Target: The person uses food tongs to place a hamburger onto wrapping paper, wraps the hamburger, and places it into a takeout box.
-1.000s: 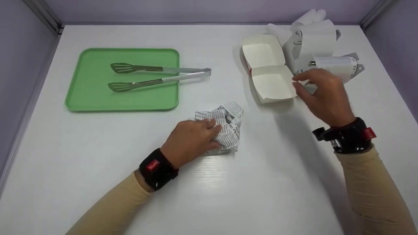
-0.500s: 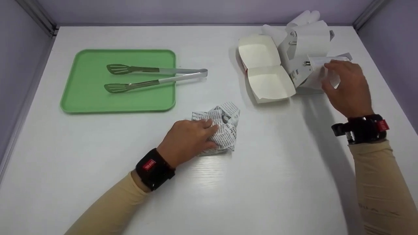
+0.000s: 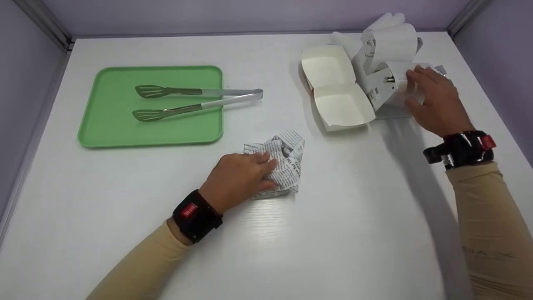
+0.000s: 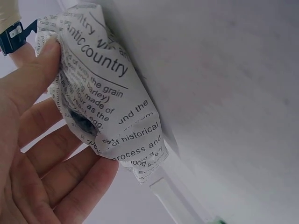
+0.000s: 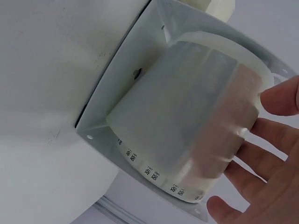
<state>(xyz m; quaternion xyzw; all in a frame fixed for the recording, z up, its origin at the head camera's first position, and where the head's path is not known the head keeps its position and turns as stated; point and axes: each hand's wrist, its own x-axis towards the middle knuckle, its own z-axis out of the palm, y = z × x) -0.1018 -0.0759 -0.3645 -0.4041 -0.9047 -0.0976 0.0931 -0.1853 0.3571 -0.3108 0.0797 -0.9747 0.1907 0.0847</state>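
My left hand [image 3: 233,177] holds a packet wrapped in newsprint-patterned paper [image 3: 285,173] at the middle of the table. In the left wrist view its thumb [image 4: 44,60] lies over the paper and the other fingers are along the packet's edge. At the back right, my right hand [image 3: 441,98] touches a roll of labels [image 5: 182,107] in a grey-white metal dispenser [image 5: 121,70]. Its fingers [image 5: 254,163] are spread and lightly bent against the roll, with the thumb apart from them. Printed characters run along the roll's edge.
An open paper burger box [image 3: 343,104] stands left of the dispenser. Another paper roll [image 3: 393,43] is mounted behind. Tongs [image 3: 233,100] lie across a green tray [image 3: 91,133] at the left, handles past its rim. Purplish walls [image 3: 250,16] enclose the table.
My right hand has moved right from beside the burger box to the label roll and now touches it. My left hand stays on the packet. The view has shifted slightly.
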